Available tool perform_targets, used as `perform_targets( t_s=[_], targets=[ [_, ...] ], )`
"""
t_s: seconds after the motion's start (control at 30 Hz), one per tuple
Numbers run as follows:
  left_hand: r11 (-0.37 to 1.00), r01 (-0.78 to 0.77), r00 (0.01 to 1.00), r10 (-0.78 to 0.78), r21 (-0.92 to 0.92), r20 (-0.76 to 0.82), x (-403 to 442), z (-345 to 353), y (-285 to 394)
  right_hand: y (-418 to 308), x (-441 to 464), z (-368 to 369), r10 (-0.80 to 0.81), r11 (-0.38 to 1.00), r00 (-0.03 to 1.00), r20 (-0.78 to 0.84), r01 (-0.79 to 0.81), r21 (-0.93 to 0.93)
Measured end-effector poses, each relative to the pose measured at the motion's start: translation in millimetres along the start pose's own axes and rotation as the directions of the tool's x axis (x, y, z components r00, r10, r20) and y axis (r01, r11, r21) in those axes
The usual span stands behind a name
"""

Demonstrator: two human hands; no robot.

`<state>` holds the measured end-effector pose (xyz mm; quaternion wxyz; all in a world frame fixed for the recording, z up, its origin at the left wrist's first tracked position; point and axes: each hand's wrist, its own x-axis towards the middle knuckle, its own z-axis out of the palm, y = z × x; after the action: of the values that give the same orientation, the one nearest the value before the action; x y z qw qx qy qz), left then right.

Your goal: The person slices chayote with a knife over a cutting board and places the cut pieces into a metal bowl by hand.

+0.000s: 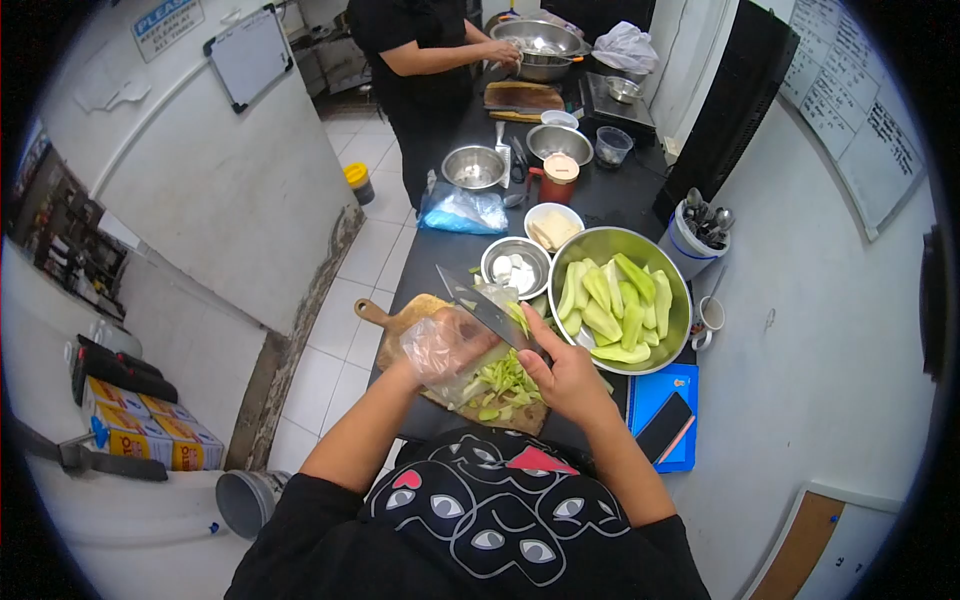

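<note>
My right hand (568,375) is closed around the handle of a kitchen knife (482,308), whose blade points up and to the left. My left hand (447,345), in a clear plastic glove, is curled beside the blade on a pale green vegetable piece, mostly hidden by the glove and knife. Beneath both hands lies a wooden cutting board (392,325) with a handle at its far left. Thin green slices (508,382) are heaped on it. To the right, a large metal bowl (683,335) holds several peeled green vegetable wedges (602,322).
Just beyond the board stand a small metal bowl (488,262) of white pieces and a white bowl (575,215). A phone (664,428) rests on a blue folder (683,380) at right. Across the table, another person (420,60) works at a metal bowl (545,38).
</note>
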<state>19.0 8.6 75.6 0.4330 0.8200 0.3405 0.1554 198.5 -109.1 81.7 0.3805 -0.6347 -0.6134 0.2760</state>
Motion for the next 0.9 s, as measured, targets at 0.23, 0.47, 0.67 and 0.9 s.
perform_targets(
  t_s=[0.23, 0.47, 0.67, 0.9],
  targets=[
    [0.993, -0.118, 0.99, 0.116, -0.027, -0.084, -3, 4, 8, -4, -1, -2, -0.003, 1.0, 1.0, -0.005, 0.003, 0.005],
    [0.943, -0.279, 0.95, 0.299, 0.182, -0.094, -14, 6, 24, 34, 6, 21, 0.03, 0.884, 0.999, -0.017, -0.019, 0.467],
    [0.613, -0.158, 0.967, 0.256, -0.774, 0.005, -4, 21, -23, -5, 6, 0, 0.216, 0.276, 0.872, 0.44, -0.487, 0.829],
    [0.141, 0.087, 0.943, 0.307, -0.986, 0.127, 1, 47, -48, -3, 13, 8, 0.201, 0.104, 0.82, 0.536, -0.562, 0.821]
  ],
)
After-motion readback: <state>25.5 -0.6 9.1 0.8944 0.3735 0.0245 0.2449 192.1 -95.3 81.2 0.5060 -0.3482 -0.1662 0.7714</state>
